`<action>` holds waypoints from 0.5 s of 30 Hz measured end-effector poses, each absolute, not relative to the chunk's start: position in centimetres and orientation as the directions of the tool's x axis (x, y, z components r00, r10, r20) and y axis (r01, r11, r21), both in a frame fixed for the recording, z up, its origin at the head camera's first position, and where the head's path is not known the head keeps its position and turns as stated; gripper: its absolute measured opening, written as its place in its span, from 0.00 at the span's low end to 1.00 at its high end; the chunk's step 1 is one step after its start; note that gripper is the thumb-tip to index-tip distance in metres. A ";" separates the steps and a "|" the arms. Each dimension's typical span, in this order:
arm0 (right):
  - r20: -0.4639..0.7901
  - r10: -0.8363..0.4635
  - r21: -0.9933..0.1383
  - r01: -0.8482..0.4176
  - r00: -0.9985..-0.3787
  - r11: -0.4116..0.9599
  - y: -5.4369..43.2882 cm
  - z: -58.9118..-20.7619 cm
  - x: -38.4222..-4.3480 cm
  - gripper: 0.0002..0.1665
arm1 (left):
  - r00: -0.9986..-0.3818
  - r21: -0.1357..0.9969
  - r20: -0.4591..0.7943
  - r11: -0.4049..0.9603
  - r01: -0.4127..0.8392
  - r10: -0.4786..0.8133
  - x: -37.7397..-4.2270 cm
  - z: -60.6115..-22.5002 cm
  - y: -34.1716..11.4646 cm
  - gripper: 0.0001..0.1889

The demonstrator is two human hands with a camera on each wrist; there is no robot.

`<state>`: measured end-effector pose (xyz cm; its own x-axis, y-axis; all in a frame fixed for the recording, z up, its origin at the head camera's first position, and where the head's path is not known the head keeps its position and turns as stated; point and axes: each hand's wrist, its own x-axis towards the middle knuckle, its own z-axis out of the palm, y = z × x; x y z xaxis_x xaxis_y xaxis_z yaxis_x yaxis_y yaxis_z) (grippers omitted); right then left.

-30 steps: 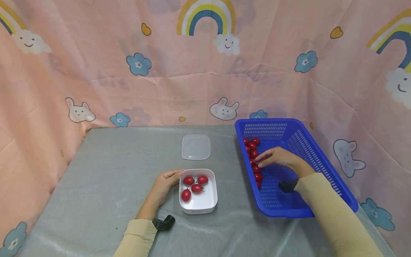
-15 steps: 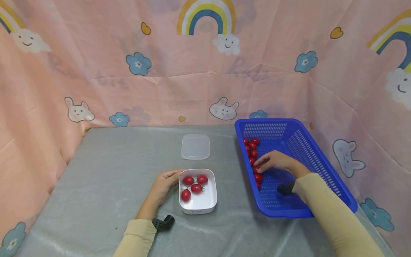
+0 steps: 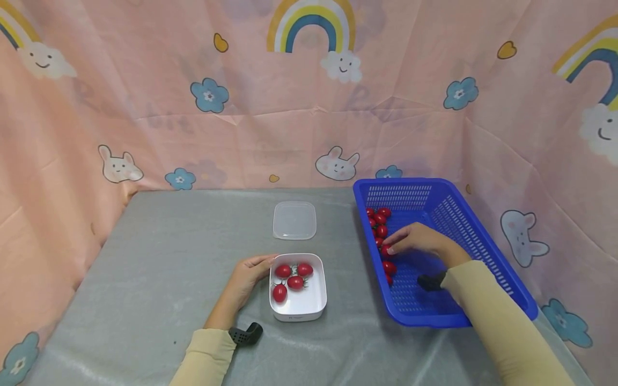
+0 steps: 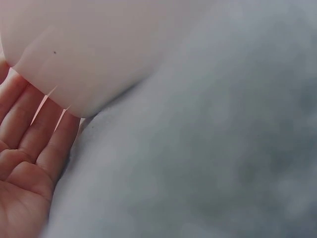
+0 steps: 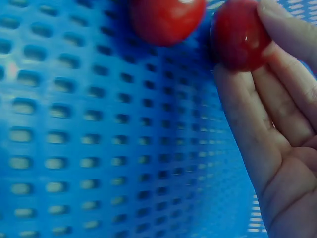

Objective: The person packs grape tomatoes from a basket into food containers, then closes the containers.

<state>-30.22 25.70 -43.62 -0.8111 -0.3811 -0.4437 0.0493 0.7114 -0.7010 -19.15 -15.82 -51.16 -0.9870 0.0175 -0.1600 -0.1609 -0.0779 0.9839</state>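
White container [image 3: 296, 317], one: nearest, holding four red tomatoes [image 3: 296, 283], count unchanged over the last second. Left hand [image 3: 246, 276]: fingers nearly straight against the container's wall, tips hidden. Right hand [image 3: 417, 238]: inside the blue basket [image 3: 425, 320], thumb and fingers pinching one tomato [image 5: 241, 35], now shifted slightly from its nearer neighbour; judged a pick-up under way, clearance from the floor uncertain. Remaining tomatoes: along the basket's left wall. Clear lid [image 3: 294, 221]: beyond the container, flat, apart.

The gray table [image 3: 169, 241] holds a white box [image 3: 315, 296], a clear lid [image 3: 294, 221] behind it, and a blue basket [image 3: 425, 320] on the right.
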 end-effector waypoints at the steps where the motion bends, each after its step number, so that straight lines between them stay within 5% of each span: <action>1: -0.443 -0.377 -0.711 0.063 -0.814 0.700 25.8 -43.4 -30.2 0.28 | -0.987 0.984 -0.160 -0.076 -0.161 0.016 -19.1 -51.1 -15.8 0.18; 15: -0.255 -0.286 -0.845 0.069 -0.924 0.530 24.9 -39.3 -29.0 0.34 | -0.985 0.981 -0.171 -0.088 -0.172 0.015 -19.3 -51.2 -15.8 0.18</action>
